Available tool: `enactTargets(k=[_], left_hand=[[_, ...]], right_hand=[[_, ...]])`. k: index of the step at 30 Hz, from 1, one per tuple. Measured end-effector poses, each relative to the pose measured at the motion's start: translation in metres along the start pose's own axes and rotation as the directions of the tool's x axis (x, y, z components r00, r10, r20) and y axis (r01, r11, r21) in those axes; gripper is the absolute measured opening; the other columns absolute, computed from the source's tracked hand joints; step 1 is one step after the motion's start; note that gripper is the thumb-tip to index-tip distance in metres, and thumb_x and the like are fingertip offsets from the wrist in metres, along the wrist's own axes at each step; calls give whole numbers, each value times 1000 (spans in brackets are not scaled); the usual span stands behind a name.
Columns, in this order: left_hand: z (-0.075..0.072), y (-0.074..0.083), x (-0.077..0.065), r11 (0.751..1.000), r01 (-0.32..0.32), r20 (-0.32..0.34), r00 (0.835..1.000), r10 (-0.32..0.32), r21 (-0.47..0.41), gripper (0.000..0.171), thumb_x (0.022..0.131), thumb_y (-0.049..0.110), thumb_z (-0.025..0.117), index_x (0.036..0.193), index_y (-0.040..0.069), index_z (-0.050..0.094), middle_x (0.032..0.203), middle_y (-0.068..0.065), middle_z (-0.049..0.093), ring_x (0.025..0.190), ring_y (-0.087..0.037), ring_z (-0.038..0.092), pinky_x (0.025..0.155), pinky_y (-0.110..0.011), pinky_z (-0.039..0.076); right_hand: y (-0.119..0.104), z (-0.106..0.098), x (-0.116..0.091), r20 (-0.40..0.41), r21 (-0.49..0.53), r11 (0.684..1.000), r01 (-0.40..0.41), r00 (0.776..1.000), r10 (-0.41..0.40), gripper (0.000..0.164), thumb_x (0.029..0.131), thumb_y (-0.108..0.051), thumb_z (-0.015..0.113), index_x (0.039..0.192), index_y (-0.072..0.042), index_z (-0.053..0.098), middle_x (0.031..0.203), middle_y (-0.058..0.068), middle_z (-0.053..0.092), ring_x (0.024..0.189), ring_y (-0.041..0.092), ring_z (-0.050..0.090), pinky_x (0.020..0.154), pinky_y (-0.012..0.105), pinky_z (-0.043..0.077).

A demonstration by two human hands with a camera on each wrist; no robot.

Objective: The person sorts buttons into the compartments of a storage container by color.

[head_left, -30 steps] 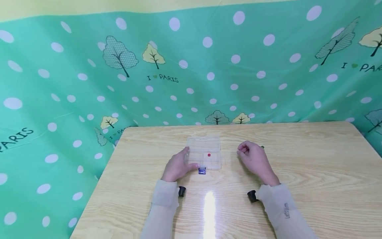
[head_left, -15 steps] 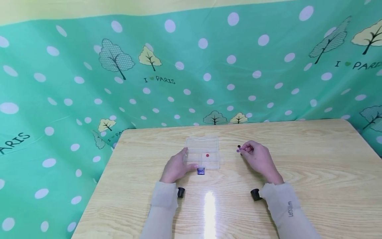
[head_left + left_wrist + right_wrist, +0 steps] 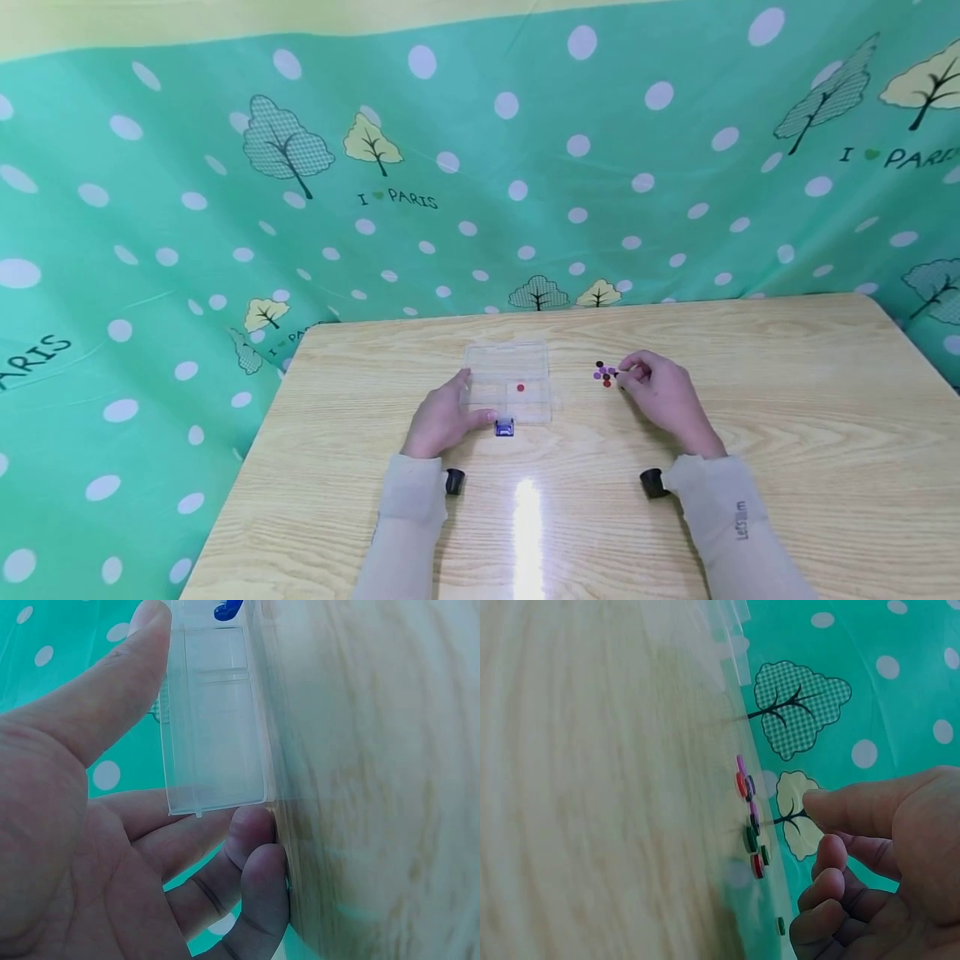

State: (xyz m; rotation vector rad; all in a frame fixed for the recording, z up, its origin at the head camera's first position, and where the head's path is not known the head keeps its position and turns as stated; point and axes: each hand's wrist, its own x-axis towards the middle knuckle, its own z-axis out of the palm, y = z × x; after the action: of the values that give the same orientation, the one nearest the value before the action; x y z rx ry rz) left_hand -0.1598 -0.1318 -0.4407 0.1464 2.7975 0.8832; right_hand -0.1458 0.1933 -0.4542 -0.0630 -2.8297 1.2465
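A clear plastic box (image 3: 528,412) lies with its lid (image 3: 506,360) folded back on the table. One red button (image 3: 521,387) is in its right part, and a blue latch (image 3: 504,428) sticks out in front. My left hand (image 3: 442,415) holds the box at its left side, thumb on the front edge and fingers by the far left side. My right hand (image 3: 663,398) hovers beside a small cluster of purple, black and red buttons (image 3: 607,383). Green buttons (image 3: 751,839) also show in the right wrist view. I see nothing between the right thumb and fingers.
The wooden table (image 3: 810,417) reaches back to a green dotted curtain (image 3: 480,167). A lone green button (image 3: 781,926) lies apart from the cluster, near the right hand's curled fingers. A bright glare (image 3: 527,533) lies across the table in front of the box.
My right hand has moved to the right, and the cluster of buttons it covered has come into view. The left hand stays on the box. The head view has shifted slightly.
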Motion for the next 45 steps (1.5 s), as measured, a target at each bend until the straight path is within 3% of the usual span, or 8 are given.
enactTargets(k=[16,45], left_hand=[[0,0,0,1000,6,5,1000,-6,-6,93,82,40,82,154,1,36,150,-22,47,135,-41,48,108,-53,43],[1,-1,2,1000,10,13,1000,-10,-3,94,83,40,82,155,2,36,150,-21,47,135,-40,48,109,-52,43]], right_hand=[[16,-9,0,40,-36,999,7,999,-6,20,97,-14,65,112,-1,67,88,9,63,76,22,55,69,34,45],[23,-11,1,95,-49,999,1,996,4,22,94,-12,69,114,-3,72,89,6,59,78,22,50,69,34,41]])
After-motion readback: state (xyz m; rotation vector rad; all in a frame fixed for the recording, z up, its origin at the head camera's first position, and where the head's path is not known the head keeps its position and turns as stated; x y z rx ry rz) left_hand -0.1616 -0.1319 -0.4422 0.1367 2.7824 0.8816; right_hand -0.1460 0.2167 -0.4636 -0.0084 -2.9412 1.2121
